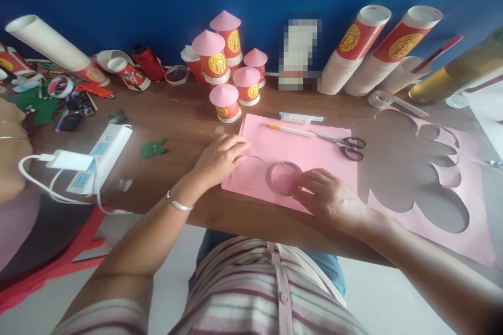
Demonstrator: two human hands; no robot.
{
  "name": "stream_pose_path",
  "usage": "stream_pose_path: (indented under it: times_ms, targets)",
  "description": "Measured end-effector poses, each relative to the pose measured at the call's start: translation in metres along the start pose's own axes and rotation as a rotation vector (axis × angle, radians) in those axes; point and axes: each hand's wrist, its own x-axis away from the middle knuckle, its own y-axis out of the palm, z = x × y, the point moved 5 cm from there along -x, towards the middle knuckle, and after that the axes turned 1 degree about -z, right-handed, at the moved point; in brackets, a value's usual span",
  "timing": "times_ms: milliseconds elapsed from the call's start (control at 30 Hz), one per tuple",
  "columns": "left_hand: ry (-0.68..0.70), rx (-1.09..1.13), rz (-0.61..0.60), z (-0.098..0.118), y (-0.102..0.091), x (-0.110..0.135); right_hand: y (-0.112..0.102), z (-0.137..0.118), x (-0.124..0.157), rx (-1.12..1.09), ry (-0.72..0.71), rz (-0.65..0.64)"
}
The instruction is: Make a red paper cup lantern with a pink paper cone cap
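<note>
A pink paper sheet [298, 149] lies on the wooden table [176, 115] in front of me. On it sits a clear round ring [285, 178], beside a faint drawn circle [251, 172]. My left hand [220, 159] rests on the sheet's left edge, fingers loosely curled and flat, holding nothing. My right hand [328, 196] touches the ring's right rim with its fingertips, fingers bent together. An orange-capped pen [291, 130], a white marker [302, 117] and scissors [346, 145] lie along the sheet's far edge.
Several red paper cups with pink cone tops [230, 70] stand at the back. Stacks of cups [356, 47] lean at the right. A pink sheet with cut-out circles [463, 183] lies at right. A white power strip [100, 154] and another person's arm [11, 157] are at left.
</note>
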Motion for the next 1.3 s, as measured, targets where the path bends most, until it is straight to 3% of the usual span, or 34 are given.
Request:
stream_pose_path:
  times_ms: [367,700,800,1000,1300]
  targets:
    - [-0.002,-0.004,0.011,-0.002,0.001,0.001,-0.007,0.005,0.0,-0.066,0.039,0.069]
    - [0.015,-0.032,0.01,-0.001,-0.002,0.0,-0.023,0.065,0.006,-0.138,0.227,0.17]
    - [0.015,-0.03,0.019,-0.002,-0.001,0.0,-0.018,0.074,0.007,-0.211,0.22,0.134]
    - [0.008,-0.002,0.024,-0.005,0.002,0.0,0.005,0.056,0.007,-0.352,0.162,-0.065]
    - [-0.002,-0.001,0.02,-0.004,0.001,0.0,0.02,0.044,0.0,-0.432,0.135,-0.093]
